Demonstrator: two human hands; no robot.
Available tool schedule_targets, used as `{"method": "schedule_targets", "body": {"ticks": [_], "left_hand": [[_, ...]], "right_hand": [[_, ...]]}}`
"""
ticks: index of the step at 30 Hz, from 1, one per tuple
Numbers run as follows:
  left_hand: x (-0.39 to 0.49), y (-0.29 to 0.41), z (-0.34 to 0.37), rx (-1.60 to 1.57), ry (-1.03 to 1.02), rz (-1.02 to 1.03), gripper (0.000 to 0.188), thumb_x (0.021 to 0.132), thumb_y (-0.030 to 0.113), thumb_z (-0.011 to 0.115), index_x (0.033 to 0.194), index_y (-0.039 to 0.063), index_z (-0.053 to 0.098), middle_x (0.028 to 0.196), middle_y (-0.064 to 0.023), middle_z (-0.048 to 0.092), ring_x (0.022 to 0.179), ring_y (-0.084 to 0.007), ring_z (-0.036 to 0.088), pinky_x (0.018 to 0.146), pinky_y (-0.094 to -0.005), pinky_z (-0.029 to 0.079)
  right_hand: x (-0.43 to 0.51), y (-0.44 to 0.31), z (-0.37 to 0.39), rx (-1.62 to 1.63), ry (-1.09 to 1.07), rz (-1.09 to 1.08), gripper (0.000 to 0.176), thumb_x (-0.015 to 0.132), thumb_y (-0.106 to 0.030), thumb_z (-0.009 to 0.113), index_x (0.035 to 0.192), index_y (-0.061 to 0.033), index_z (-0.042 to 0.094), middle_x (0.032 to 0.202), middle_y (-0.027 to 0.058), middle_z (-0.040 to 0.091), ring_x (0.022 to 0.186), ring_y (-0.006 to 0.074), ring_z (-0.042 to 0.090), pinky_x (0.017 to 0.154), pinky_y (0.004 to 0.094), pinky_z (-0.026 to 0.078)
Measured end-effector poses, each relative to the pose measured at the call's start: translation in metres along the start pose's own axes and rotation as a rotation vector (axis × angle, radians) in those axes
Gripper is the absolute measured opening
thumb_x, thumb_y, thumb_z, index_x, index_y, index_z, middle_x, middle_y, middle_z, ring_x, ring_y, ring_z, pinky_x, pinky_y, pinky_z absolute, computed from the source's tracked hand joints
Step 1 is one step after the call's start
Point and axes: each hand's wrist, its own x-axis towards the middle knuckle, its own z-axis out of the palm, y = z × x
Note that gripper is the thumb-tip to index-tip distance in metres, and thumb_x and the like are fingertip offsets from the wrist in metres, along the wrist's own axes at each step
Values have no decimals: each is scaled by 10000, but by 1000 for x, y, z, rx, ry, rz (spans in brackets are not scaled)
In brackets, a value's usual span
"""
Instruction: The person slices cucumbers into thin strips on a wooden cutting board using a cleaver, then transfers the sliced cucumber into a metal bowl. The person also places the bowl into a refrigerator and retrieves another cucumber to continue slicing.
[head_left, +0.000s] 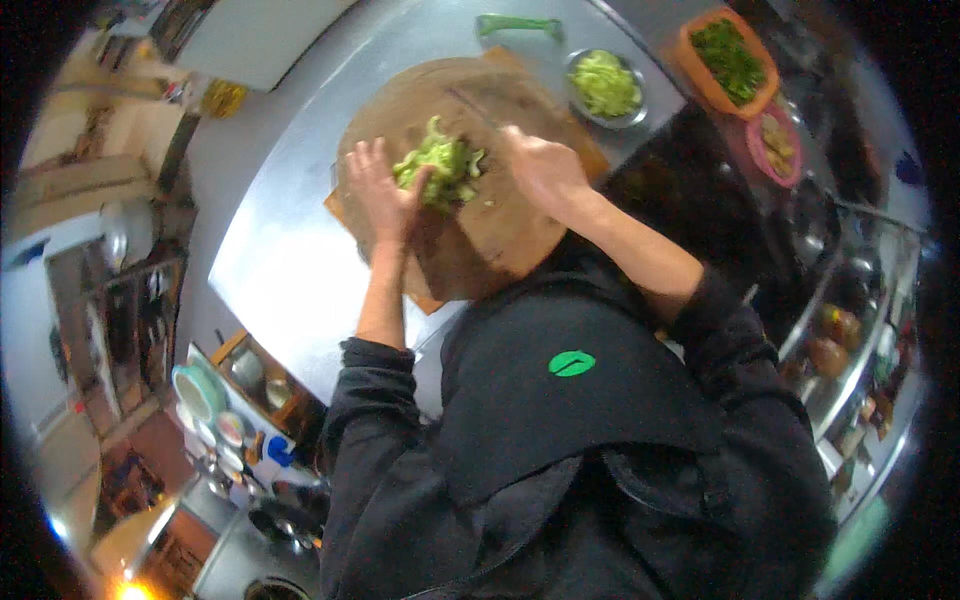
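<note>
A pile of sliced pale green vegetable (441, 161) lies on a thick round wooden chopping board (510, 232). My left hand (384, 187) rests at the left side of the pile, fingers apart, the thumb against the slices. To the right of the pile my right hand (546, 171) is closed around a knife, whose thin dark blade (472, 107) points away to the upper left over the board. The handle is hidden in the fist, and the blade is blurred.
Beyond the board, a metal bowl of green slices (606, 86) and a green-handled peeler or similar tool (520, 28) sit on the steel table (277, 225). An orange tub of chopped greens (727, 64) and a pink basket (774, 146) stand right. Bowls (199, 394) are lower left.
</note>
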Motion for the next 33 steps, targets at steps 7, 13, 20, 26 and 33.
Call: {"method": "schedule_targets", "body": {"ticks": [7,13,20,26,33], "left_hand": [[-61,26,-17,-283,-9,-66,1052,763,459,899,1578,55,372,1678,-256,263,1542,-447,279,1255,-588,218],[-70,41,18,1,-54,153,1020,741,648,837,1590,255,430,1692,-239,226,1576,-455,184,1221,-698,166],[-35,17,-4,64,-128,275,809,743,624,853,1423,244,637,1529,-165,508,1464,-444,396,1187,-709,218],[-78,38,7,-113,217,-28,604,808,426,855,1324,152,702,1483,-191,535,1439,-479,417,1187,-619,325],[-55,76,17,-202,377,-137,446,816,180,786,1250,90,734,1419,-184,591,1414,-449,482,1174,-542,396]], "right_hand": [[-17,-38,26,261,-132,-258,262,965,-151,595,1203,-42,581,926,195,702,861,422,721,707,520,579],[-76,47,-1,1274,-292,510,142,1047,-163,578,1103,-34,564,755,10,592,614,122,583,572,289,504],[-83,4,39,1408,-493,393,169,1048,-168,592,1152,-42,546,759,11,585,596,116,570,540,291,487],[-63,-47,59,1424,-764,262,253,1055,-139,569,1245,13,500,807,35,607,620,134,599,543,307,511],[-45,-33,33,1485,-785,264,171,1027,-146,596,1102,-5,534,722,35,604,612,117,591,551,303,510]]}}
